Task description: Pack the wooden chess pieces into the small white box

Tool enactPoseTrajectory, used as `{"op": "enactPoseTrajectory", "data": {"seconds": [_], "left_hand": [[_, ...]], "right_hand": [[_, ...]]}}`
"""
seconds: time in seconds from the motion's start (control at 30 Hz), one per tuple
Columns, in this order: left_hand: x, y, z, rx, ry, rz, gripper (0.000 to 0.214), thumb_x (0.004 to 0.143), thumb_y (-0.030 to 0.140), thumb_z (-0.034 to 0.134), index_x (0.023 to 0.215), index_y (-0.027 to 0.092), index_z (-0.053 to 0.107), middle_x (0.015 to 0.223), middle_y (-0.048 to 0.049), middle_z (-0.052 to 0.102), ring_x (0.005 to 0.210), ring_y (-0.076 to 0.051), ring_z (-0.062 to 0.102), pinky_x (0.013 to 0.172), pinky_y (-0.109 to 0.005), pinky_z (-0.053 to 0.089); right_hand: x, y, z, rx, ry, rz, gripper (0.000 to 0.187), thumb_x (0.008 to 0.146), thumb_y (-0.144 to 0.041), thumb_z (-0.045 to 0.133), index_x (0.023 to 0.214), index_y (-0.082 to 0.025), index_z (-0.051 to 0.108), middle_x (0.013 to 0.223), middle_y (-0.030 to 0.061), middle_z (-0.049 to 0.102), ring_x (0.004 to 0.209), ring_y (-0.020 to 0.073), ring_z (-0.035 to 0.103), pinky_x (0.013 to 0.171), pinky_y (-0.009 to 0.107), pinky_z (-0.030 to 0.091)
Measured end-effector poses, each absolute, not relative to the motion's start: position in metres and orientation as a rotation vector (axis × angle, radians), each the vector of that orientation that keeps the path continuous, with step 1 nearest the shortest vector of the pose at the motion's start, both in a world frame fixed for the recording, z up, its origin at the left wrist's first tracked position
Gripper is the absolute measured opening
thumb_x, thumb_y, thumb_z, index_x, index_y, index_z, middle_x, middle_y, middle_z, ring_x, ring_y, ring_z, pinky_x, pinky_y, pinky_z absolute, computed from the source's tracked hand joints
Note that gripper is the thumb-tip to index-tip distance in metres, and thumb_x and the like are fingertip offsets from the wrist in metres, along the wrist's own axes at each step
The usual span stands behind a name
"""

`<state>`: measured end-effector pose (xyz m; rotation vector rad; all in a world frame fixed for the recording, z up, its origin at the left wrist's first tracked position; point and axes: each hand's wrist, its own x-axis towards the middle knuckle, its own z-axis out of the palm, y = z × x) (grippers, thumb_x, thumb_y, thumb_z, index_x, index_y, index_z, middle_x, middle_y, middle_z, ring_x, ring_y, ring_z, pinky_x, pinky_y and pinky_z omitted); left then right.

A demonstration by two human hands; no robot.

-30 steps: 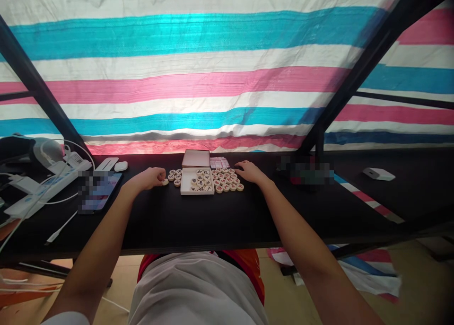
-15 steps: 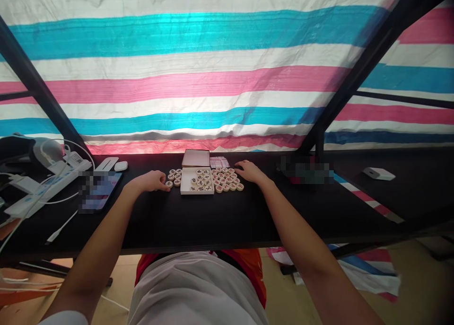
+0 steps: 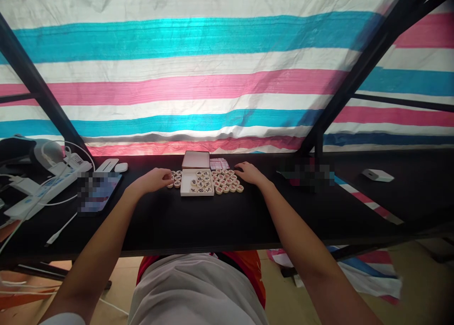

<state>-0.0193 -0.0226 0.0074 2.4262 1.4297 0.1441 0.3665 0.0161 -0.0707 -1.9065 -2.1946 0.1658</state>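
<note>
My left hand point(image 3: 158, 179) reaches to the left group of black-marked Chinese chess pieces point(image 3: 178, 184), fingers curled, and appears to pinch a piece at the group's left edge; the fingers partly cover it. An open white box point(image 3: 186, 188) holds several black-marked pieces, with bare space at its left side. Red-marked Chinese chess pieces point(image 3: 226, 188) lie in close rows against the box's right side. My right hand point(image 3: 248, 172) rests on the table with fingers loosely stretched out, fingertips beside the red pieces, holding nothing.
Behind the box lie its lid point(image 3: 196, 159) and a pinkish folded sheet point(image 3: 220, 163). At left are a phone point(image 3: 102, 197), a power strip point(image 3: 46, 183), cables and a white earbud case point(image 3: 121, 167). A white adapter point(image 3: 378, 175) lies far right. Striped sheeting point(image 3: 198, 88) hangs behind the table point(image 3: 198, 225).
My left hand has shifted slightly right and away from me, now covering part of the left pieces. My right hand and the pieces in the box look unmoved.
</note>
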Motion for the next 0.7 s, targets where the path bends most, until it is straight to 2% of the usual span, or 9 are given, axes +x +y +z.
{"op": "enactPoseTrajectory", "data": {"seconds": [0.13,0.2,0.27,0.5,0.7], "left_hand": [[0.009,-0.039,0.002,2.641,1.117,0.346,0.037,0.088,0.051,0.043,0.095,0.02,0.062,0.093,-0.0044,0.064,0.087,-0.019,0.058,0.076,-0.027,0.041],[0.021,-0.044,-0.004,2.739,0.977,0.278,0.041,0.088,0.054,0.043,0.106,0.023,0.063,0.101,-0.0048,0.063,0.095,-0.021,0.057,0.085,-0.029,0.038],[0.026,-0.047,-0.008,2.785,0.921,0.188,0.044,0.089,0.056,0.041,0.113,0.025,0.061,0.104,-0.0053,0.062,0.099,-0.022,0.056,0.089,-0.03,0.037],[0.023,-0.048,-0.009,2.833,0.987,0.088,0.048,0.089,0.061,0.036,0.114,0.029,0.063,0.102,-0.0058,0.059,0.101,-0.023,0.053,0.092,-0.032,0.035],[0.02,-0.046,-0.009,2.776,0.95,0.053,0.049,0.09,0.061,0.034,0.118,0.031,0.061,0.115,-0.0034,0.062,0.109,-0.023,0.052,0.095,-0.03,0.031]], "right_hand": [[0.365,0.014,-0.068,-1.907,-2.189,0.173,0.041,0.089,-0.034,0.047,0.12,-0.011,0.061,0.121,0.0159,0.058,0.112,0.0248,0.055,0.099,0.031,0.038],[0.365,0.013,-0.067,-1.917,-2.187,0.172,0.04,0.089,-0.033,0.048,0.12,-0.011,0.061,0.12,0.0158,0.058,0.111,0.0246,0.055,0.099,0.031,0.038],[0.364,0.013,-0.066,-1.922,-2.19,0.173,0.04,0.089,-0.033,0.048,0.12,-0.012,0.061,0.12,0.0155,0.059,0.111,0.0244,0.055,0.099,0.03,0.038],[0.365,0.013,-0.066,-1.901,-2.189,0.18,0.041,0.089,-0.034,0.049,0.12,-0.011,0.061,0.121,0.0162,0.058,0.113,0.0251,0.054,0.098,0.031,0.038],[0.366,0.016,-0.07,-1.896,-2.188,0.167,0.04,0.089,-0.034,0.048,0.12,-0.011,0.061,0.121,0.0167,0.058,0.113,0.0259,0.054,0.098,0.032,0.038]]}}
